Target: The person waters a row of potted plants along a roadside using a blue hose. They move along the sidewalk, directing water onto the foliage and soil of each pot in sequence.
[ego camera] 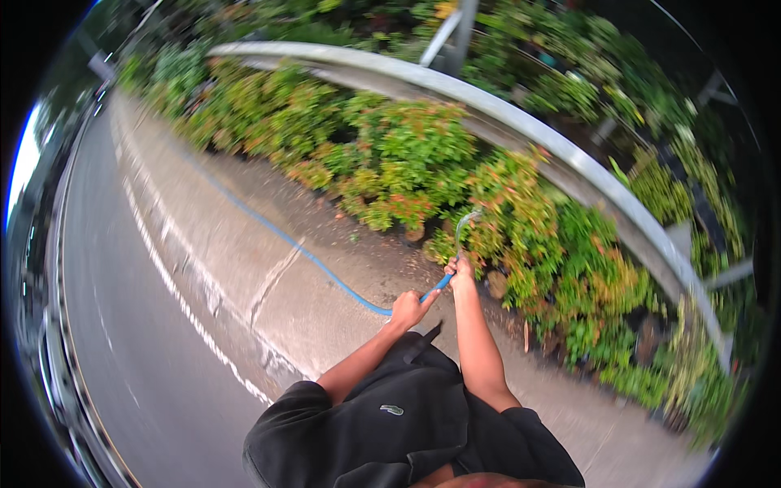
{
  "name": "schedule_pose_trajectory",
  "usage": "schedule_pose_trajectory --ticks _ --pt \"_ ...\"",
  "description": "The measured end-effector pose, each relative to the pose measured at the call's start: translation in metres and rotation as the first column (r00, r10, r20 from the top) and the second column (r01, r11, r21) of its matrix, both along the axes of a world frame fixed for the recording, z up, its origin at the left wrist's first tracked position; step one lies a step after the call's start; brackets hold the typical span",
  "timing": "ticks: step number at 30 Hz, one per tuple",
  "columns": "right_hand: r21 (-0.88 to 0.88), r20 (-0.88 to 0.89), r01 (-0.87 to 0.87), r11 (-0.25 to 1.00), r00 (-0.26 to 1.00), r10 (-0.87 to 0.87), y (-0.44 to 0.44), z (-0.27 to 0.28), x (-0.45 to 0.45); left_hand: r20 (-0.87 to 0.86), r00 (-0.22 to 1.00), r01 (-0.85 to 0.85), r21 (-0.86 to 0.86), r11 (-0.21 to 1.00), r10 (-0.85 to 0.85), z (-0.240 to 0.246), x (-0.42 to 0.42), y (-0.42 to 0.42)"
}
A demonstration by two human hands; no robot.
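Note:
A blue garden hose (330, 272) runs along the pavement from the upper left and bends up into both hands. My left hand (409, 310) grips it just in front of my body. Further along, my right hand (460, 268) is closed around the hose near its outlet end, whose tip is mostly hidden by my fingers. Water (462, 227) arcs out of that end onto the potted shrubs (512, 207), which carry green and reddish-orange leaves. Several root balls or pots, such as the one (415, 233) beyond my right hand, show beneath the foliage.
A metal guardrail (427, 78) curves behind the shrubs, with more plants (567, 91) beyond it. The concrete pavement (232, 244) is damp near the pots. On the left, a road (122, 274) runs beside the kerb, with blurred vehicles (52, 366) at the far edge.

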State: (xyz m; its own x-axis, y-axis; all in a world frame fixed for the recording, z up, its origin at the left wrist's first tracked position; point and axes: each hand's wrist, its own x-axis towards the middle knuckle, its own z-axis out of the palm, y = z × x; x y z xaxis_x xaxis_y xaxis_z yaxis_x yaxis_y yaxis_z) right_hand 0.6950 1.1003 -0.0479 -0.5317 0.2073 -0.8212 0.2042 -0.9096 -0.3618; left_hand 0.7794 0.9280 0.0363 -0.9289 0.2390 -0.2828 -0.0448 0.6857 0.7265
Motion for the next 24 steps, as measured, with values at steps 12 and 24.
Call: schedule_pose_trajectory --ticks 12,24 --pt "0.235 -0.097 -0.359 0.903 0.916 0.389 -0.123 0.048 -0.104 0.054 0.892 -0.453 0.068 0.889 0.45 -0.006 -0.044 -0.06" --pt "0.236 -0.165 -0.492 0.838 0.83 0.533 -0.072 0.075 -0.087 0.106 0.925 -0.371 0.041 0.928 0.366 0.008 -0.031 -0.013"
